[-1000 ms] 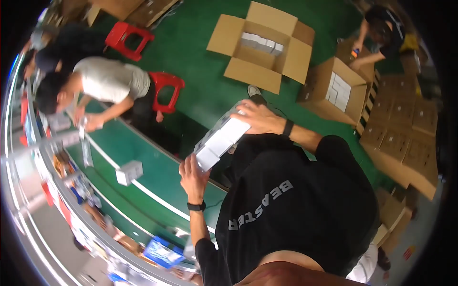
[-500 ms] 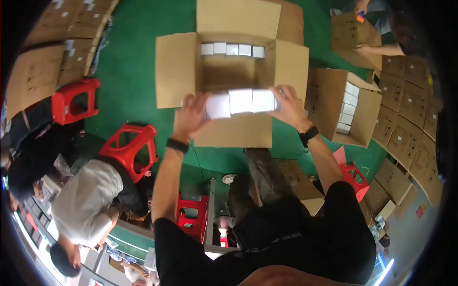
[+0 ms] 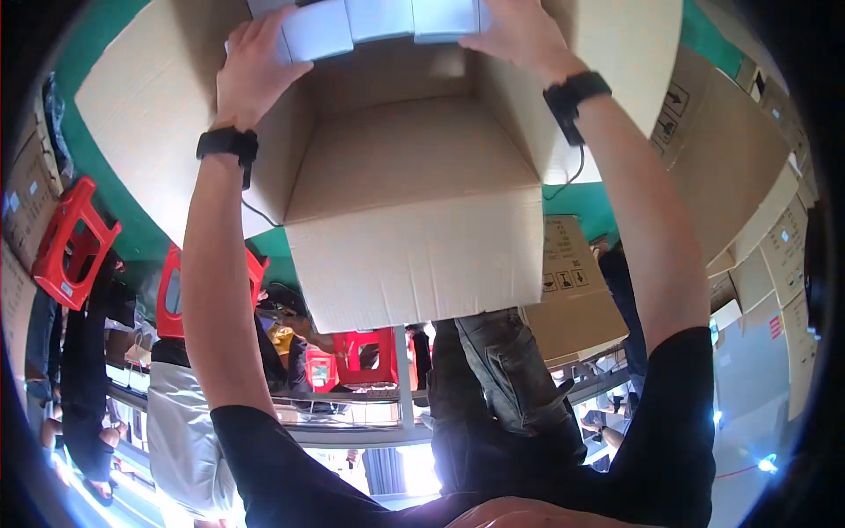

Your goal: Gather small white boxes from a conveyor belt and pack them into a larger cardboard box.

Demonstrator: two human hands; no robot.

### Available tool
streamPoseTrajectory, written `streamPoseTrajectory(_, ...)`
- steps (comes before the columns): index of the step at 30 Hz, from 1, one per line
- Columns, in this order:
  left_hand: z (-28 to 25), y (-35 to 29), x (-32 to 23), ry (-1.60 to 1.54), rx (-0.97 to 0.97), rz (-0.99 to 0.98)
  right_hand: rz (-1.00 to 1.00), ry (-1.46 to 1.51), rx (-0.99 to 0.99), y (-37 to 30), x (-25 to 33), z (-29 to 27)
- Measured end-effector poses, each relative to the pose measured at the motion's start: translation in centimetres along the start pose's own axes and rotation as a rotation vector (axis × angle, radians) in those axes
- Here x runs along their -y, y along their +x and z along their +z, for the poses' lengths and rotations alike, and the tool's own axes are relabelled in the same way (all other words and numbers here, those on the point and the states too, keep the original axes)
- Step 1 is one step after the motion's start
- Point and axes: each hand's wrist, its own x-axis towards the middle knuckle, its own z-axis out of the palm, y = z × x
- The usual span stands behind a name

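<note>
A short row of small white boxes [image 3: 379, 19] is squeezed end to end between my two hands at the upper edge of the view. My left hand [image 3: 255, 72] grips the row's left end, thumb underneath and fingers curled over. At the other end my right hand [image 3: 526, 42] presses in with its thumb and fingers. Both hands are within the opening of a large brown carton [image 3: 414, 264], toward its far side. The carton's flaps stand spread, the near one folded down toward me. Whether the boxes touch anything beyond is cut off by the frame.
Another brown carton [image 3: 726, 150] stands close on the right, with stacked cartons behind it. A closed carton [image 3: 572, 308] lies near my legs. Red stools [image 3: 75, 242] are on the left, beside a person in light trousers [image 3: 185, 422]. The floor [image 3: 136, 224] is green.
I have bent down over the carton, so it now looms much larger. My hands have carried the row of white boxes from above the near flap to the carton's far side.
</note>
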Motion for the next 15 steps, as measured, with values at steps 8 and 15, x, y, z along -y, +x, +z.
streamPoseTrajectory(8,6.3,5.2,-1.4,0.003,0.104,-0.255,0.036,-0.169,-0.015,6.4,-2.1,5.9)
streamPoseTrajectory(15,12.1,3.1,2.6,-1.014,-0.469,0.031,-0.068,-0.398,-0.243,7.1,-2.7,7.8)
